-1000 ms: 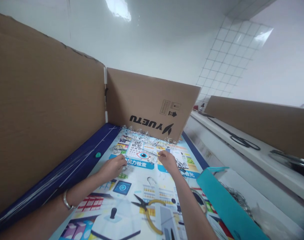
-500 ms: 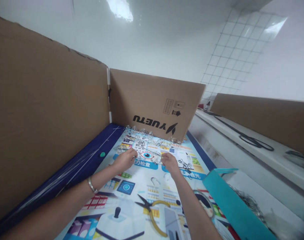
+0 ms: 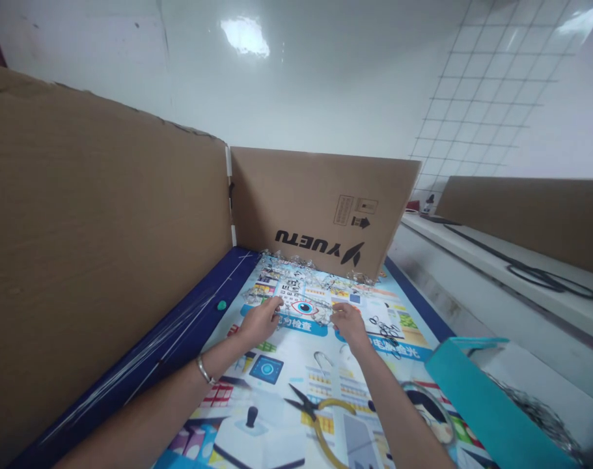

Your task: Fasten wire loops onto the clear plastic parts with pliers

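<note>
My left hand (image 3: 262, 322), with a silver bangle on its wrist, is closed in a pinch above the printed mat (image 3: 289, 368). Across from it, my right hand (image 3: 349, 324) pinches too. A thin, wire-like strand (image 3: 308, 299) runs between the fingertips of both hands; its exact kind is too small to tell. Clear, shiny small pieces (image 3: 296, 262) lie scattered beyond the hands. Several dark little loops (image 3: 386, 329) rest right of my right hand. Nearer to me are a bent wire hook (image 3: 322, 357) and pliers with yellow handles (image 3: 320, 417), jaws apart.
Cardboard panels stand at the left (image 3: 105, 247) and at the back (image 3: 320, 202). A teal box (image 3: 496, 404) at the right holds a heap of metal wire pieces (image 3: 535, 410). Behind it runs a white ledge (image 3: 476, 244) with a black cord (image 3: 545, 277).
The whole view has shifted, so everything appears further right. My hands stay about level with each other, the strand still between them. The pliers, hook and box have not moved on the mat.
</note>
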The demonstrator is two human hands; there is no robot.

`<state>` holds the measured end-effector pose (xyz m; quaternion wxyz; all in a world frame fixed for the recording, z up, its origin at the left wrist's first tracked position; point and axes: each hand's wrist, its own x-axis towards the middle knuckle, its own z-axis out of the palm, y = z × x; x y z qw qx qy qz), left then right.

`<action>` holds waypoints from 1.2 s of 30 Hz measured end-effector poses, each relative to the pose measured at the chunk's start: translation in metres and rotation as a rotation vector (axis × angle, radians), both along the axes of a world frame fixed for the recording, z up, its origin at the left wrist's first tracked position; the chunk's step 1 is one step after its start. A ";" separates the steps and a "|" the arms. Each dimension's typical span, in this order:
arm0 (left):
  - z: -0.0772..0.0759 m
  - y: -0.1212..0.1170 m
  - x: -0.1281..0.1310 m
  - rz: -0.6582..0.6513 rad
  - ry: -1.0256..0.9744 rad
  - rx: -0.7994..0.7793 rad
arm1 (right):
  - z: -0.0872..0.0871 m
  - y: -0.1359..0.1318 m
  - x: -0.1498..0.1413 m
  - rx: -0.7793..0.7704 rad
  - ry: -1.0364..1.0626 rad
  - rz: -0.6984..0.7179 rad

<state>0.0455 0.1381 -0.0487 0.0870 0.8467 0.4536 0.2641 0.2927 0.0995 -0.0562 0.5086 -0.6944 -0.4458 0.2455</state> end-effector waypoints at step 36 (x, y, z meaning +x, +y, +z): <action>0.005 -0.013 -0.008 0.018 0.080 0.099 | -0.009 -0.012 -0.072 0.000 -0.006 0.218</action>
